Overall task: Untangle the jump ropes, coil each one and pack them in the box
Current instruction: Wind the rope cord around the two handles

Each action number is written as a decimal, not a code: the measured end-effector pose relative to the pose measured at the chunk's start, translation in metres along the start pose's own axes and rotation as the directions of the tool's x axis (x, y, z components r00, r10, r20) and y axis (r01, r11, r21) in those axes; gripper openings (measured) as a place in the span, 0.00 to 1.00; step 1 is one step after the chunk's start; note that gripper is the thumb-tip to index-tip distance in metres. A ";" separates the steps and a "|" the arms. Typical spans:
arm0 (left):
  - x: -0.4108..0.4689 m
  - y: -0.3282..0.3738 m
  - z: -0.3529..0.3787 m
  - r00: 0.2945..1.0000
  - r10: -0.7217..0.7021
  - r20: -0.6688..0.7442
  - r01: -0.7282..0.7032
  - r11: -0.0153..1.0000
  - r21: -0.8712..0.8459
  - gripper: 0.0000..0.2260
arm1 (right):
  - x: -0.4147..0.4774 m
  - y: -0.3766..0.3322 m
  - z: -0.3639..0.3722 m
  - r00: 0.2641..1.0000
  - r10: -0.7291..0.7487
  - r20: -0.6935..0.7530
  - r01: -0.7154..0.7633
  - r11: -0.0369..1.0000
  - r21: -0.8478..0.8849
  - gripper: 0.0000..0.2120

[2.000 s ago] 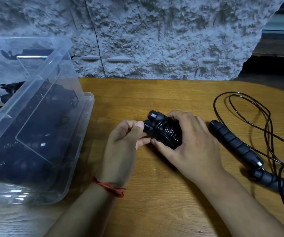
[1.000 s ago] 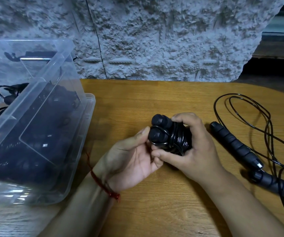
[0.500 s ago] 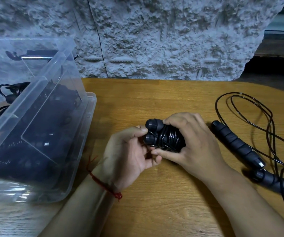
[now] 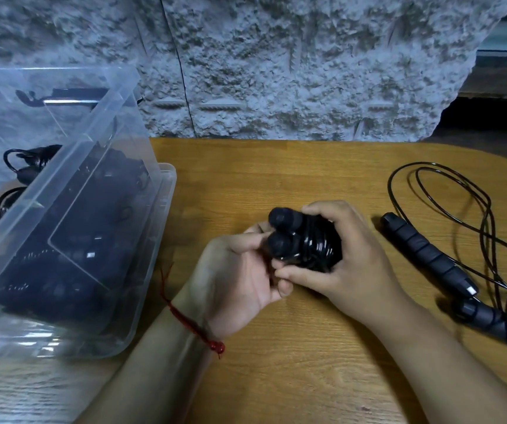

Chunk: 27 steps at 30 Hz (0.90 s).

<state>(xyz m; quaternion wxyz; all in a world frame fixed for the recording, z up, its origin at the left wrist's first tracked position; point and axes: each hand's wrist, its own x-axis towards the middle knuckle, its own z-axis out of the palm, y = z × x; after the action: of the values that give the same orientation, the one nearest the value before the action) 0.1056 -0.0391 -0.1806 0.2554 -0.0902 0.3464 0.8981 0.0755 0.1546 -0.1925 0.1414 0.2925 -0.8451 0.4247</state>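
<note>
Uncoiled jump rope (image 4: 423,254) right of coiled bundle (image 4: 311,244), clear box (image 4: 166,191) left.

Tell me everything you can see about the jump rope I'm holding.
The coiled jump rope is black: two matte, round-ended handles lie side by side, with thin glossy cord wound tightly around them. It sits over the wooden table; the right hand grips the wound part, the left hand holds the handle ends.

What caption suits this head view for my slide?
At the table, left hand and right hand hold a coiled jump rope; clear box left, uncoiled rope right.
</note>
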 end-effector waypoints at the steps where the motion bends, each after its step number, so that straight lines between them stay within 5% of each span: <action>1: 0.001 0.000 0.001 0.997 0.061 -0.055 -0.057 0.996 0.066 0.09 | 0.000 -0.004 0.001 0.997 0.077 -0.007 -0.076 0.991 0.111 0.34; 6: 0.000 0.001 -0.008 0.807 0.551 -0.214 -0.309 0.702 0.642 0.10 | 0.007 -0.026 0.000 0.924 0.378 0.051 -0.329 0.722 0.609 0.26; 8: -0.003 0.001 -0.005 0.854 0.495 -0.163 -0.282 0.702 0.655 0.14 | 0.011 -0.035 0.000 0.897 0.432 0.095 -0.352 0.567 0.745 0.23; 13: -0.020 -0.008 0.023 0.989 0.146 -0.026 -0.124 0.913 0.389 0.26 | 0.023 -0.061 -0.010 0.861 0.482 0.161 -0.357 0.348 0.867 0.26; 16: -0.047 0.000 0.041 0.976 0.216 -0.010 -0.203 0.930 0.306 0.24 | 0.027 -0.074 -0.020 0.854 0.501 0.140 -0.339 0.331 0.880 0.27; 19: -0.069 0.009 0.057 0.910 0.386 -0.154 -0.316 0.883 0.347 0.21 | 0.026 -0.092 -0.033 0.845 0.519 0.126 -0.367 0.392 0.844 0.23; 22: -0.095 0.021 0.072 0.785 0.565 -0.255 -0.441 0.798 0.410 0.14 | 0.023 -0.116 -0.046 0.843 0.513 0.162 -0.403 0.401 0.823 0.11; 27: -0.135 0.041 0.101 0.565 0.773 -0.289 -0.613 0.628 0.479 0.18 | 0.017 -0.155 -0.059 0.856 0.492 0.157 -0.418 0.482 0.770 0.10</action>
<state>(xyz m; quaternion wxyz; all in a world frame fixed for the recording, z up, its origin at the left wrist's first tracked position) 0.2003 -0.0512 -0.0363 -0.2051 -0.1156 0.5468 0.8035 0.1566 0.1232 -0.0502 -0.0820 0.0714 -0.6132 0.7824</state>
